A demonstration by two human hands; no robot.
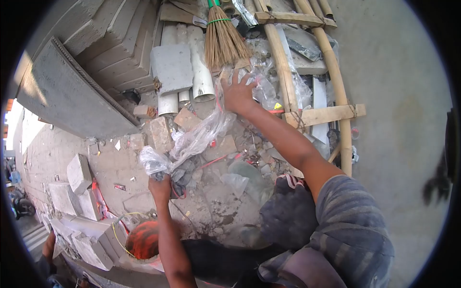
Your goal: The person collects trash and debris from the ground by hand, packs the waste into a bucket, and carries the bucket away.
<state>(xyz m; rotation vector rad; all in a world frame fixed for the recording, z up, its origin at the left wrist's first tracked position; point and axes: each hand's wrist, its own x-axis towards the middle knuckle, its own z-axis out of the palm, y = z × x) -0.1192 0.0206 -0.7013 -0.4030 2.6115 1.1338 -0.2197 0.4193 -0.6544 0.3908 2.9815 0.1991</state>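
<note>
My left hand (161,186) is closed around a bunched clear plastic sheet (154,161), with dark grey crumpled material next to the fingers. A twisted length of the same plastic (204,132) stretches up to the right and passes beside my right hand (238,93). That hand reaches forward with its fingers spread, close to the bristle ends of a straw broom (223,43). More clear plastic (263,86) lies just right of those fingers. Whether the palm touches any plastic is hidden.
White pipes (199,62) and a grey block (172,69) lie ahead. A bamboo ladder (331,72) is to the right. Stacked slabs (115,53) stand left. Broken bricks (161,134) and rubble litter the ground. An orange bucket (142,240) sits near my left forearm; another person's arm (49,247) shows lower left.
</note>
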